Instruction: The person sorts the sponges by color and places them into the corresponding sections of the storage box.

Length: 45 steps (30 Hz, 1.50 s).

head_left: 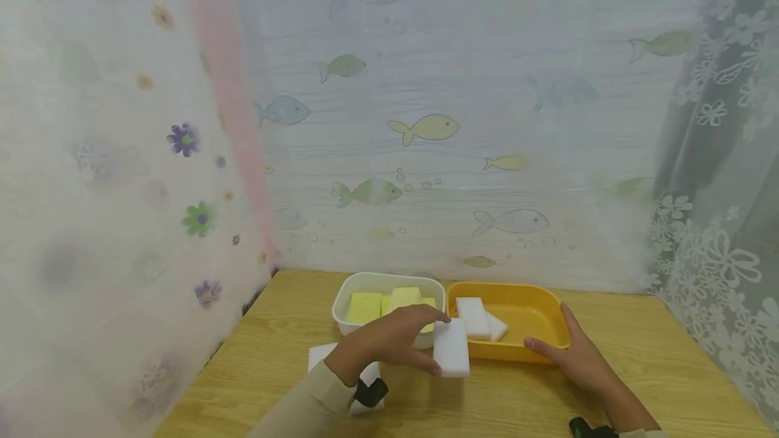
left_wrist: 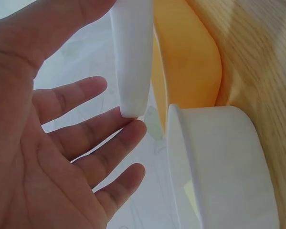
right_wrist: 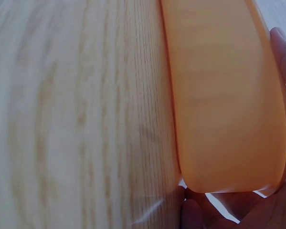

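Note:
My left hand [head_left: 395,336] pinches a white sponge block [head_left: 452,350] by its ends between thumb and fingertips, in front of the yellow-orange container [head_left: 505,351]. In the left wrist view the white block [left_wrist: 132,57] hangs edge-on from the thumb to the middle fingertips. My right hand [head_left: 581,357] grips the right end of that container, thumb over the front rim and fingers along the outer side. Inside it, at the left end, lie two white sponge blocks [head_left: 472,316], one partly over the other. In the right wrist view, fingers curl around the end of the orange container [right_wrist: 228,105].
A white container [head_left: 347,289] with several yellow sponge blocks [head_left: 365,307] stands directly left of the orange one. More white blocks [head_left: 320,353] lie on the wooden table [head_left: 243,384], partly hidden under my left forearm. A fish-patterned curtain [head_left: 426,174] hangs behind the table.

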Available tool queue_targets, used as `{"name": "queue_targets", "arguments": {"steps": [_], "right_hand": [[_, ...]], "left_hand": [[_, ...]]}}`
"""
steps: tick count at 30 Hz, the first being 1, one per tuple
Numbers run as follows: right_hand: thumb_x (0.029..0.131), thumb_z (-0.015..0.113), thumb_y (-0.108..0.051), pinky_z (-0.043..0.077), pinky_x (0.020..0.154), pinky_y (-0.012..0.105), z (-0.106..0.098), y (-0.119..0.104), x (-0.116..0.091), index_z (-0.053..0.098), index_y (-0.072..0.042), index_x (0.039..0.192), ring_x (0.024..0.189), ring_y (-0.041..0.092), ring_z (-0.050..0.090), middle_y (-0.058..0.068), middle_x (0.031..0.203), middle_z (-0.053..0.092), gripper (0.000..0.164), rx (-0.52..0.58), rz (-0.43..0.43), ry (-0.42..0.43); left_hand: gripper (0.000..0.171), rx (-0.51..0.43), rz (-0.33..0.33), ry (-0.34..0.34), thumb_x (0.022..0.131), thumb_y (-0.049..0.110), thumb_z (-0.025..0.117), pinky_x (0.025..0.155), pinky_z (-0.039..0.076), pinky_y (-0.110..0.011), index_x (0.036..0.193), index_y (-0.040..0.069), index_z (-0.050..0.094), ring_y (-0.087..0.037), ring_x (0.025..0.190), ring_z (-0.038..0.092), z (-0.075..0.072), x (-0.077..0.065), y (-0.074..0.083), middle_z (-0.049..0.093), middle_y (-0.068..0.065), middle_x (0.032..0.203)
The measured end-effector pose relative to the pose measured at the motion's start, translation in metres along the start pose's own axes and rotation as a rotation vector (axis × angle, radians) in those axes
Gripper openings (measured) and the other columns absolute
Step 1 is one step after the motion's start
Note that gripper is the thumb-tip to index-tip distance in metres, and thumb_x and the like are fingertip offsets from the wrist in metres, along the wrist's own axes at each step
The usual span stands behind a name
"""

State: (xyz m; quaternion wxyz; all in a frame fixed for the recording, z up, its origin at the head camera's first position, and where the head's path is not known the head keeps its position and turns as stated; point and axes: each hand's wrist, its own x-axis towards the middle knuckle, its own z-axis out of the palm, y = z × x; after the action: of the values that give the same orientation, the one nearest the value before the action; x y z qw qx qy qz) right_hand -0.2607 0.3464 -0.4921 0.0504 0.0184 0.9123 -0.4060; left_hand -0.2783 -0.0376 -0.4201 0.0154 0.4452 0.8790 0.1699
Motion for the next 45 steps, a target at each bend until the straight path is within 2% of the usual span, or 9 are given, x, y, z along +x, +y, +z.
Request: {"name": "queue_targets", "arguments": {"steps": [9,16,27,34,40,45], "right_hand": [[0.093,0.067,-0.063,0.016,0.115,0.078,0.001,-0.003,-0.002,-0.028,-0.015,0.160,0.151,0.062,0.008,0.036,0.167,-0.004,0.126,0.015,0.000,0.009],[0.094,0.066,-0.063,0.016,0.115,0.078,0.000,-0.004,-0.002,-0.030,-0.016,0.160,0.150,0.062,0.006,0.036,0.167,-0.006,0.125,0.010,-0.008,0.010],[0.093,0.067,-0.064,0.017,0.115,0.079,0.000,-0.003,-0.002,-0.028,-0.015,0.160,0.150,0.063,0.007,0.037,0.167,-0.005,0.126,0.005,-0.006,0.009],[0.093,0.064,-0.067,0.019,0.115,0.078,0.000,-0.001,0.000,-0.026,-0.013,0.161,0.149,0.063,0.010,0.038,0.166,-0.003,0.125,-0.019,0.020,0.010],[0.093,0.064,-0.067,0.019,0.115,0.077,0.000,-0.002,0.000,-0.026,-0.012,0.161,0.149,0.063,0.011,0.038,0.166,-0.002,0.126,-0.019,0.020,0.007],[0.093,0.064,-0.067,0.019,0.115,0.077,0.000,-0.003,0.000,-0.025,-0.010,0.161,0.149,0.063,0.012,0.039,0.166,-0.001,0.125,-0.026,0.016,0.010]], "left_hand": [[0.088,0.055,-0.049,0.023,0.082,0.062,0.081,0.116,0.044,-0.036,0.153,0.023,0.048,-0.013,0.141,0.050,-0.001,0.021,0.004,0.053,0.006,0.153],[0.087,0.110,-0.079,0.072,0.083,0.066,0.077,0.111,0.048,-0.037,0.154,0.026,0.047,-0.015,0.135,0.055,0.006,0.038,0.001,0.056,0.006,0.150],[0.083,0.197,-0.134,0.142,0.085,0.069,0.073,0.113,0.046,-0.038,0.153,0.027,0.049,-0.016,0.136,0.056,0.011,0.061,0.006,0.055,0.008,0.152],[0.077,0.196,-0.162,0.191,0.088,0.068,0.071,0.111,0.047,-0.041,0.149,0.025,0.054,-0.014,0.131,0.059,0.020,0.079,0.008,0.058,0.010,0.149],[0.071,0.186,-0.186,0.227,0.086,0.063,0.077,0.103,0.051,-0.035,0.141,0.021,0.061,-0.012,0.119,0.064,0.026,0.093,0.012,0.066,0.008,0.139],[0.072,0.177,-0.221,0.223,0.083,0.064,0.079,0.100,0.052,-0.030,0.139,0.021,0.061,-0.010,0.111,0.063,0.033,0.105,0.014,0.069,0.009,0.132]]}}
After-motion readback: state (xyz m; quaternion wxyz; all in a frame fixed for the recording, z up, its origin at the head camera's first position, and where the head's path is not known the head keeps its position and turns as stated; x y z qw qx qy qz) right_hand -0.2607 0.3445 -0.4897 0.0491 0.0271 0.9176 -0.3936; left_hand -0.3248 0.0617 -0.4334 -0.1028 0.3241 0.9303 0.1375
